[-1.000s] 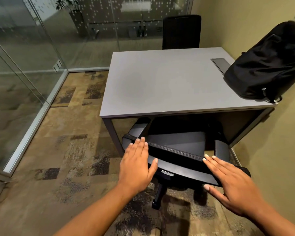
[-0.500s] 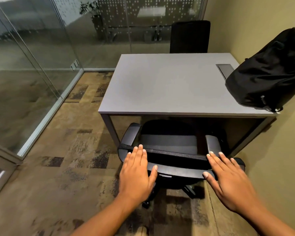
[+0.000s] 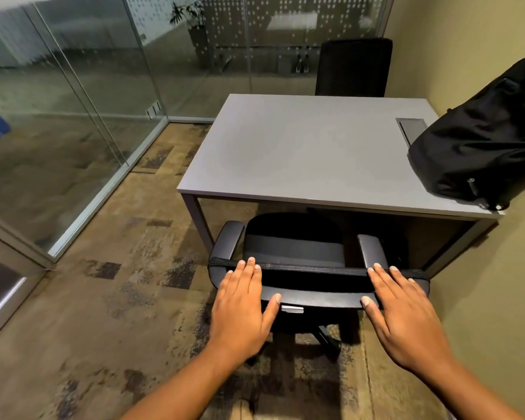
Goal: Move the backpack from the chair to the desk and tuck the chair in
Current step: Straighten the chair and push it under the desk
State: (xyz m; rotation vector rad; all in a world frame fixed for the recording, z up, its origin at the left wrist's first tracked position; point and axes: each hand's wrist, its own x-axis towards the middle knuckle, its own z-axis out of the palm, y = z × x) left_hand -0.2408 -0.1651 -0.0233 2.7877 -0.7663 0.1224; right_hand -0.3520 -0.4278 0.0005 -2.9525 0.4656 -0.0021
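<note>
The black backpack (image 3: 482, 137) lies on the right end of the grey desk (image 3: 300, 153), leaning against the wall. A black office chair (image 3: 294, 256) stands at the desk's near edge, its seat partly under the top and its armrests just outside. My left hand (image 3: 243, 310) lies flat on the left of the chair's backrest top, fingers spread. My right hand (image 3: 403, 316) lies flat on the right of the backrest. Neither hand wraps around anything.
A second black chair (image 3: 353, 68) stands at the desk's far side. Glass walls (image 3: 73, 116) run along the left and back, a yellow wall (image 3: 497, 283) close on the right. A cable hatch (image 3: 411, 128) sits in the desktop. Patterned carpet (image 3: 103, 298) covers the floor.
The chair has turned square to the desk and shifted slightly left under my flat hands. The camera has drawn back and panned left, showing more glass wall.
</note>
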